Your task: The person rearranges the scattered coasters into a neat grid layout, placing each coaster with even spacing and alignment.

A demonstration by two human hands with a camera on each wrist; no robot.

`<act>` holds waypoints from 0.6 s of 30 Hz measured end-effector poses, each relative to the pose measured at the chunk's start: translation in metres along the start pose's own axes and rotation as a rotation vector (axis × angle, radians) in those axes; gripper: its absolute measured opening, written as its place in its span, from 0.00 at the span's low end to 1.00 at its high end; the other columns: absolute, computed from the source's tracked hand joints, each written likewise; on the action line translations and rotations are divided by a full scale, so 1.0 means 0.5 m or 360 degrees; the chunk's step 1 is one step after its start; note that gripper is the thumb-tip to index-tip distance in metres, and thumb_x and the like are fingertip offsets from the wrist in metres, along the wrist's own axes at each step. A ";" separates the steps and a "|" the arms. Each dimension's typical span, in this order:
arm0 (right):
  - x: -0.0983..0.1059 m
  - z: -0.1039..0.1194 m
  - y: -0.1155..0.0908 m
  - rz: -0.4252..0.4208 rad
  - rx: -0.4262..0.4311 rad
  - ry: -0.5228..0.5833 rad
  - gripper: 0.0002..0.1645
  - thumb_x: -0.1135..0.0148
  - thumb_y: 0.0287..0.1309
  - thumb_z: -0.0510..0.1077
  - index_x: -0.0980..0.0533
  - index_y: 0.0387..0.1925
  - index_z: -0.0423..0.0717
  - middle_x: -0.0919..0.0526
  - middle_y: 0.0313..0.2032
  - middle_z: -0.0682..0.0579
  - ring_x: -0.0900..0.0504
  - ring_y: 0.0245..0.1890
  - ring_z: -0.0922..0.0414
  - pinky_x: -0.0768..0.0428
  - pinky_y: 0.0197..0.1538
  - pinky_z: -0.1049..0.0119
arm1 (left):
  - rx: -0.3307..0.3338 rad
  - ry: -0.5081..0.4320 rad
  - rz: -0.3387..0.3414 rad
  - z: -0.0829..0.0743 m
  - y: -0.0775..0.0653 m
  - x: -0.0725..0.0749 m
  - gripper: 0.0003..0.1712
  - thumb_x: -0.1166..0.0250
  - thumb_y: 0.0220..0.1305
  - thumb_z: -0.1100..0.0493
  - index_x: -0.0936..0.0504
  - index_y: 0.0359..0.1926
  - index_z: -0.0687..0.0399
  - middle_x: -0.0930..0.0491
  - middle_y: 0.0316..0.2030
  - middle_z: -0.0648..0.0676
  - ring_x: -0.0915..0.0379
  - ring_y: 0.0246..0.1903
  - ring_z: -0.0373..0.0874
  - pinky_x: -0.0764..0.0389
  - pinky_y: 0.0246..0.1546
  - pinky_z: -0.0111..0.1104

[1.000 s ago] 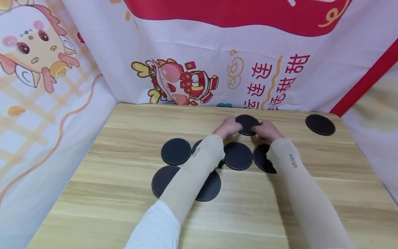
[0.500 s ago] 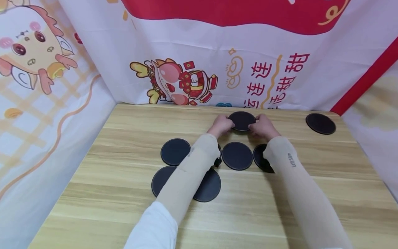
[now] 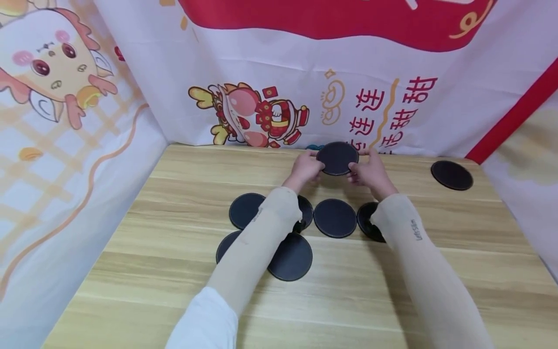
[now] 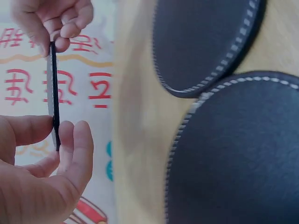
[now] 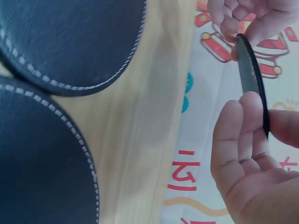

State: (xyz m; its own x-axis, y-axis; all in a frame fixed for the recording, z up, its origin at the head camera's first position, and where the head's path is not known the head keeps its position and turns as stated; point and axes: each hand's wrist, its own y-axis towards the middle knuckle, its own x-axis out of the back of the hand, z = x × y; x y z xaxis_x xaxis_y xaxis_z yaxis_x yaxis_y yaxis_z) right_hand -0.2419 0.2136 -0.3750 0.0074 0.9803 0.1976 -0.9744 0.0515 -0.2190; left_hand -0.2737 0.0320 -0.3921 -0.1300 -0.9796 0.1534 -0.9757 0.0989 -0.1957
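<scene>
A round black coaster (image 3: 337,158) with a stitched rim is held up off the table by both hands. My left hand (image 3: 306,168) pinches its left edge between thumb and fingers. On the opposite edge, my right hand (image 3: 369,173) pinches it the same way. Both wrist views show the coaster (image 4: 53,88) edge-on and thin. Below the hands lies a row of coasters, among them one in the middle (image 3: 334,218) and one at the left (image 3: 246,211). Another coaster (image 3: 371,221) is partly covered by my right sleeve.
Nearer the front lies a coaster (image 3: 290,257), and beside it one (image 3: 227,246) partly under my left forearm. A lone coaster (image 3: 452,175) sits at the far right corner of the wooden table (image 3: 348,300). A printed cloth (image 3: 261,53) hangs along the back edge.
The coaster between my hands has risen off the table and tilted its face more toward the head camera. Both hands have shifted slightly left and up with it. The other coasters stay put.
</scene>
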 end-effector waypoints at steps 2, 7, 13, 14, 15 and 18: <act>0.003 0.008 -0.009 0.0022 0.0029 0.0060 0.37 0.46 0.72 0.35 0.49 0.75 0.46 0.17 0.27 0.43 0.18 0.20 0.57 0.14 0.30 0.60 | -0.0046 -0.0057 0.0015 -0.010 -0.008 0.005 0.27 0.39 0.65 0.72 0.28 0.66 0.61 0.19 0.31 0.60 0.21 0.29 0.60 0.17 0.43 0.54; 0.012 0.021 -0.035 0.0108 0.0127 0.0154 0.41 0.45 0.72 0.36 0.48 0.80 0.56 0.16 0.25 0.46 0.17 0.21 0.55 0.14 0.31 0.59 | -0.0151 -0.0059 0.0065 -0.025 -0.029 0.020 0.26 0.40 0.68 0.70 0.29 0.67 0.59 0.22 0.27 0.56 0.26 0.19 0.48 0.16 0.29 0.42; 0.027 0.022 -0.085 0.0330 0.0242 0.0274 0.45 0.45 0.73 0.37 0.55 0.81 0.58 0.14 0.28 0.44 0.16 0.25 0.54 0.14 0.37 0.57 | -0.0252 -0.0016 0.0251 -0.040 -0.078 0.051 0.29 0.40 0.71 0.67 0.33 0.71 0.60 0.22 0.28 0.59 0.27 0.18 0.43 0.15 0.29 0.40; 0.029 0.021 -0.094 0.0370 0.0252 0.0287 0.46 0.44 0.73 0.37 0.55 0.82 0.58 0.14 0.29 0.44 0.15 0.26 0.54 0.14 0.37 0.57 | -0.0268 -0.0019 0.0284 -0.043 -0.088 0.057 0.30 0.41 0.72 0.67 0.34 0.72 0.59 0.22 0.28 0.59 0.27 0.18 0.43 0.15 0.30 0.40; 0.030 0.020 -0.103 0.0409 0.0258 0.0312 0.47 0.44 0.73 0.37 0.56 0.82 0.59 0.14 0.29 0.44 0.15 0.26 0.54 0.14 0.38 0.57 | -0.0292 -0.0022 0.0311 -0.045 -0.098 0.063 0.31 0.41 0.72 0.68 0.35 0.73 0.59 0.23 0.27 0.58 0.26 0.19 0.43 0.15 0.30 0.40; 0.031 0.014 -0.135 0.0494 0.0297 0.0413 0.48 0.43 0.72 0.36 0.56 0.82 0.60 0.14 0.29 0.44 0.15 0.26 0.55 0.14 0.38 0.58 | -0.0349 -0.0027 0.0382 -0.053 -0.130 0.077 0.32 0.41 0.72 0.68 0.36 0.75 0.58 0.25 0.26 0.58 0.26 0.19 0.43 0.15 0.28 0.37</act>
State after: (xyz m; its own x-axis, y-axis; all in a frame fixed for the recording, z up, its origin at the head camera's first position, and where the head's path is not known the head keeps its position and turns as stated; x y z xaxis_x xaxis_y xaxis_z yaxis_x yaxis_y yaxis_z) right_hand -0.1777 0.2241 -0.3504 -0.2588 0.9605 -0.1018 -0.9631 -0.2647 -0.0494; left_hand -0.2201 -0.0073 -0.3480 -0.3598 -0.9263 0.1117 -0.9325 0.3610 -0.0107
